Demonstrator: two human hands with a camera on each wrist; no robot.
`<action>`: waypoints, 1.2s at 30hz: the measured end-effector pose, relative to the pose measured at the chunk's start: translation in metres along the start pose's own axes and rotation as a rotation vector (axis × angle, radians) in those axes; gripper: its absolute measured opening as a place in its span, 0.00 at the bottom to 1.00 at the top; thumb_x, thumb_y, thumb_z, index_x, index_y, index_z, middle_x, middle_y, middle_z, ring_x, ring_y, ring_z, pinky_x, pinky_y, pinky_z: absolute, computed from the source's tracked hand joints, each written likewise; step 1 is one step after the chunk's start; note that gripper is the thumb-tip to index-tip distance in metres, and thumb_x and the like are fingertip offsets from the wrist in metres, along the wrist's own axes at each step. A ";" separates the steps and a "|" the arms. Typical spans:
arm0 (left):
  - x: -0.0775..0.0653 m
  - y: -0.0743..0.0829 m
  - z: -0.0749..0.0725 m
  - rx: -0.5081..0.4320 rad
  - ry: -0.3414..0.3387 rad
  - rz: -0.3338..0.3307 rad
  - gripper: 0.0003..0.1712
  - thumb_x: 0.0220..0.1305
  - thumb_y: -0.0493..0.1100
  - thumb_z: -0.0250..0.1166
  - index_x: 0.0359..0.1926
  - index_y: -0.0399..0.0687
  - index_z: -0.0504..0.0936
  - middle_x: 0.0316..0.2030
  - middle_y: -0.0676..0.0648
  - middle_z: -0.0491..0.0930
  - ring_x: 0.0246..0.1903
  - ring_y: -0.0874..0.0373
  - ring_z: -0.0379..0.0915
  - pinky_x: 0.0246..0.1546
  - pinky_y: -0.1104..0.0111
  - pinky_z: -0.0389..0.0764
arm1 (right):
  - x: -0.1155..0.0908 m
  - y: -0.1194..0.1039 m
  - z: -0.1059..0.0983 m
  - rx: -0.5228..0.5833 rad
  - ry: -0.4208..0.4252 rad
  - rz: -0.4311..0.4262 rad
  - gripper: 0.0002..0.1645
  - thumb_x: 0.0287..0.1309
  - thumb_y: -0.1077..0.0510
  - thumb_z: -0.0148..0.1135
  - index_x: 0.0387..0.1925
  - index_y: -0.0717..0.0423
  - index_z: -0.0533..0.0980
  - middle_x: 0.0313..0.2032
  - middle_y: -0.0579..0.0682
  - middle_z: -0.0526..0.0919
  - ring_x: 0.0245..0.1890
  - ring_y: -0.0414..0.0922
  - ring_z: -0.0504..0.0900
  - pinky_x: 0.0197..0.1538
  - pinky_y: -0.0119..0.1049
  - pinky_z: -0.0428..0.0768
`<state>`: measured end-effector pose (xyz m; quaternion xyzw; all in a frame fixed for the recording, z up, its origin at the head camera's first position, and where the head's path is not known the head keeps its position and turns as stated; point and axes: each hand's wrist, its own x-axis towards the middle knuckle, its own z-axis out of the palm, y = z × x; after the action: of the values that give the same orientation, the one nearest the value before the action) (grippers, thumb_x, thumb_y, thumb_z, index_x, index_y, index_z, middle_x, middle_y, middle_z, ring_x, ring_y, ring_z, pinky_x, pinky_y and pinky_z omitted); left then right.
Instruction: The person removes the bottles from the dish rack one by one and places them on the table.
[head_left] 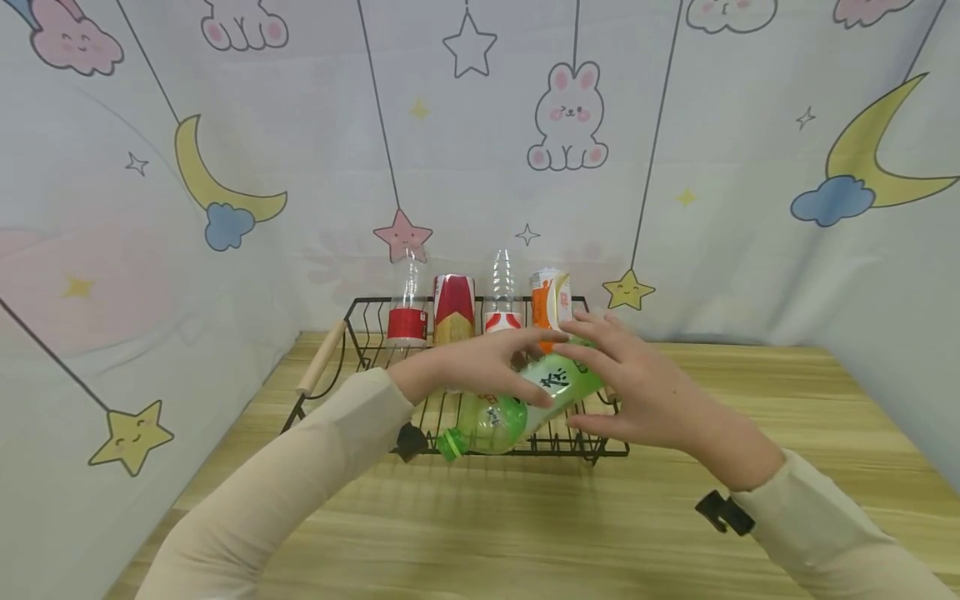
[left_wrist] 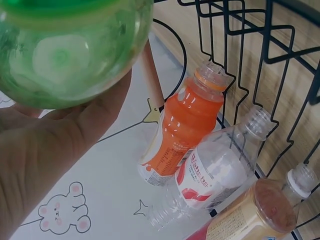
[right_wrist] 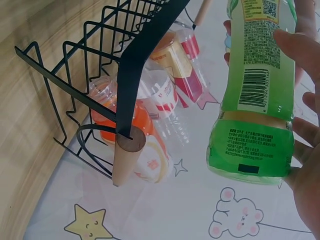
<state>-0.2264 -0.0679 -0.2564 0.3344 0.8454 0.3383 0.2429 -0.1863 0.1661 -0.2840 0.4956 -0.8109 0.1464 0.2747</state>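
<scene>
A green tea bottle [head_left: 557, 381] with a green cap [head_left: 452, 444] is slanted above a black wire basket [head_left: 198, 100]. My left hand [head_left: 487, 360] grips its middle, thumb along the near side and fingers over the far side. In the left wrist view the green bottle [left_wrist: 65, 60] covers part of that hand. Around the base end, my right hand [head_left: 652, 390] has its fingers spread and mostly straight. From the right wrist view, the right hand's fingers [right_wrist: 306, 131] lie along the bottle's edge, the thumb overlapping its label.
Leaning along the basket's back, bases up, are a clear bottle with a red label [head_left: 407, 323], a red-and-gold bottle [head_left: 454, 302], a clear water bottle [left_wrist: 200, 175] and an orange bottle [left_wrist: 192, 117]. Wooden handles [head_left: 322, 358] flank the basket. A patterned curtain [head_left: 465, 150] hangs behind.
</scene>
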 end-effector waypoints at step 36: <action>0.006 -0.001 0.009 -0.072 -0.047 -0.034 0.46 0.59 0.51 0.68 0.74 0.59 0.54 0.60 0.47 0.69 0.50 0.53 0.72 0.39 0.63 0.82 | -0.008 0.002 0.011 -0.050 0.004 0.019 0.42 0.32 0.53 0.81 0.55 0.57 0.77 0.57 0.58 0.74 0.61 0.56 0.68 0.69 0.61 0.56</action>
<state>-0.2250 -0.0599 -0.2644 0.3188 0.8324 0.3561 0.2803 -0.1883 0.1676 -0.2977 0.4805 -0.8184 0.1298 0.2873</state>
